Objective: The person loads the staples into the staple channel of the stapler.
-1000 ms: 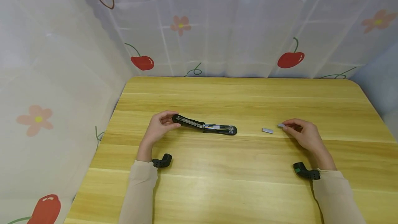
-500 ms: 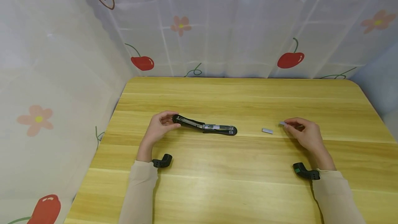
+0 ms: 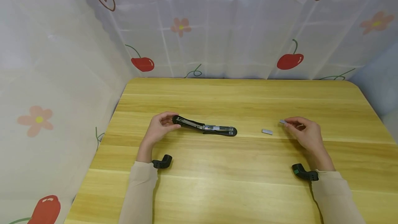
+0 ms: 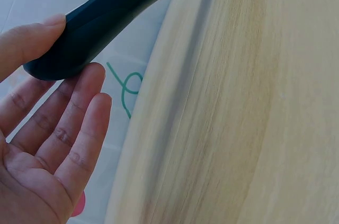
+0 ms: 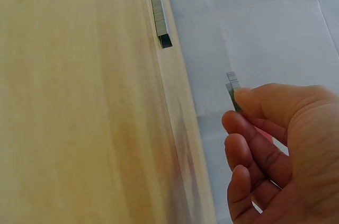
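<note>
A black stapler (image 3: 188, 123) lies opened wide on the table, its metal staple channel facing up with a short silver strip in it. My left hand (image 3: 158, 127) holds the stapler's left end between thumb and fingers; the left wrist view shows the thumb on top of the dark stapler body (image 4: 106, 20) and fingertips beneath. Between thumb and forefinger, my right hand (image 3: 306, 134) pinches a small strip of staples (image 5: 233, 87), raised off the table. Another strip of staples (image 3: 267, 132) rests on the table between the stapler and my right hand.
The wooden table (image 3: 217, 175) has a back edge against a white curtain (image 3: 217, 27) printed with cherries, flowers and hearts. Black wrist cameras (image 3: 162, 161) sit on both forearms.
My right hand has lifted the pinched staple strip slightly up and away from the strip on the table. The left hand and stapler have stayed in place.
</note>
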Demonstrator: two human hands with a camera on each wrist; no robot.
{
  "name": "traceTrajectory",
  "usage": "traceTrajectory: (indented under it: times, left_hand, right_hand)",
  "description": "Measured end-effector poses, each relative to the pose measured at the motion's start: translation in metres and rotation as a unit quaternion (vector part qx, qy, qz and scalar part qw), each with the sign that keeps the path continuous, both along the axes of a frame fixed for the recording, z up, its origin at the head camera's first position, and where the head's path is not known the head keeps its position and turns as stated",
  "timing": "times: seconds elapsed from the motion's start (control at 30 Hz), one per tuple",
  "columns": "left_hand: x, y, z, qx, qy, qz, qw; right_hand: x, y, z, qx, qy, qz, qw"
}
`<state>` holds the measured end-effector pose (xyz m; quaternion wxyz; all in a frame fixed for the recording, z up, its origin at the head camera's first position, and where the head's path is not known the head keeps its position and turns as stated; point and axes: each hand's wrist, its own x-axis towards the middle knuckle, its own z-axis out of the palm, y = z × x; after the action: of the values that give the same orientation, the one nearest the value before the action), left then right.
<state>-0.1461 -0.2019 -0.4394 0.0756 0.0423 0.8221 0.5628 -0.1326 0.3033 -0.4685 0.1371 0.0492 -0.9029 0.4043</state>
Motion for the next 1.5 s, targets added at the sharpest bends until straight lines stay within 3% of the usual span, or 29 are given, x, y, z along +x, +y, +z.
traceTrajectory:
  times: [0.23,0.5,1.5]
  left_hand:
    - [0.001,-0.001,-0.001,0.003,-0.008,0.003,1.0]
    - [0.002,0.0,-0.001,0.005,-0.005,0.002,1.0]
    - [0.001,0.001,0.002,0.005,-0.005,0.002,1.0]
  right_hand:
    - [0.0,-0.009,0.005,-0.006,0.024,0.004,0.9997]
    - [-0.004,-0.024,0.01,-0.013,0.018,0.011,0.9997]
    - [-0.021,-0.071,0.017,-0.001,0.072,0.077,0.9944]
